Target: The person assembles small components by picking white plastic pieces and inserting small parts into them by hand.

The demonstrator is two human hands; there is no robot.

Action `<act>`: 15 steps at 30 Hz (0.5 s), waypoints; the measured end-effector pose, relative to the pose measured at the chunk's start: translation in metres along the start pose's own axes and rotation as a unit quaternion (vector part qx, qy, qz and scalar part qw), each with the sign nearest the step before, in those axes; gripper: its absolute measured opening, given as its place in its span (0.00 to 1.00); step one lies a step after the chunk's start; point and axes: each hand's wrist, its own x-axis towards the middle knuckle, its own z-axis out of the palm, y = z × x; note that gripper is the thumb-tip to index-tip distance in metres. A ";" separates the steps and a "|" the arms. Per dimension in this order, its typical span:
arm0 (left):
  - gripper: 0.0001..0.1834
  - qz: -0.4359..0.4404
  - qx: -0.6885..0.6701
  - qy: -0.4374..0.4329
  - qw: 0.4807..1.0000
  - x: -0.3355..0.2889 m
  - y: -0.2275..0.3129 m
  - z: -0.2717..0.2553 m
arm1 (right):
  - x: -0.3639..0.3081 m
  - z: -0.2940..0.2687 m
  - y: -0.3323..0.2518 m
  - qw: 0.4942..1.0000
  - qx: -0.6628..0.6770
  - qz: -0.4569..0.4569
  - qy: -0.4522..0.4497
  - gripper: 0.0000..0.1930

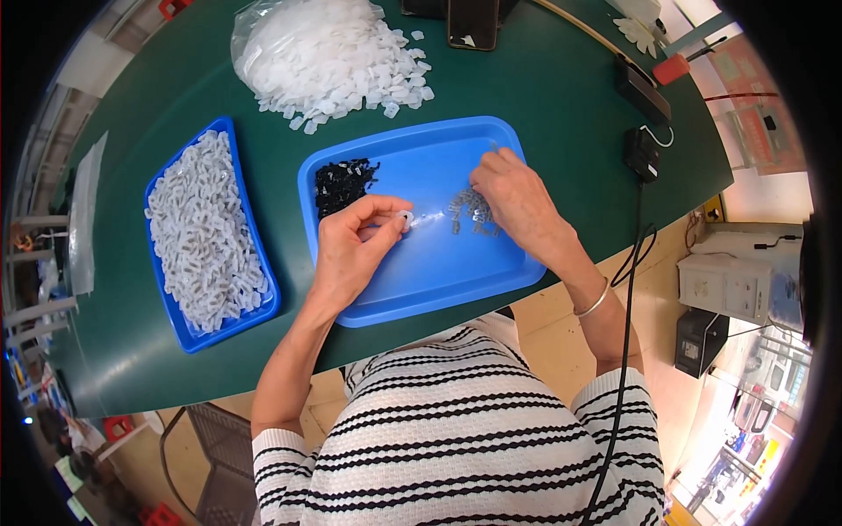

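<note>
My left hand (349, 250) pinches a small whitish plastic piece (404, 220) between thumb and fingertips, above the blue tray (421, 307). To its right, my right hand (519, 203) hovers at the small grey parts (472, 210), its thumb and fingers pressed together. Whatever those fingers hold is too small or hidden to make out. A heap of tiny black parts (344, 182) lies in the tray's left corner, just beyond my left hand.
On the left stands a darker blue tray (274, 302) full of whitish plastic pieces (202, 232). Behind, a clear bag (250, 48) spills white translucent pieces (333, 61) onto the green table (114, 351). A phone (472, 24) and black power adapters (642, 153) lie farther off; a black cable (628, 333) hangs by my right arm.
</note>
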 end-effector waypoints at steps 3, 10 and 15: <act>0.07 0.001 0.014 0.001 1.000 0.000 -0.001 0.001 | 0.001 0.002 -0.001 1.000 0.001 0.002 0.016 0.08; 0.07 0.006 0.071 -0.004 0.997 0.001 -0.003 0.002 | 0.007 -0.004 -0.009 0.997 0.007 0.015 0.075 0.03; 0.09 -0.018 -0.003 0.011 1.000 0.002 -0.006 0.003 | 0.014 -0.022 -0.038 0.950 0.285 0.129 -0.018 0.02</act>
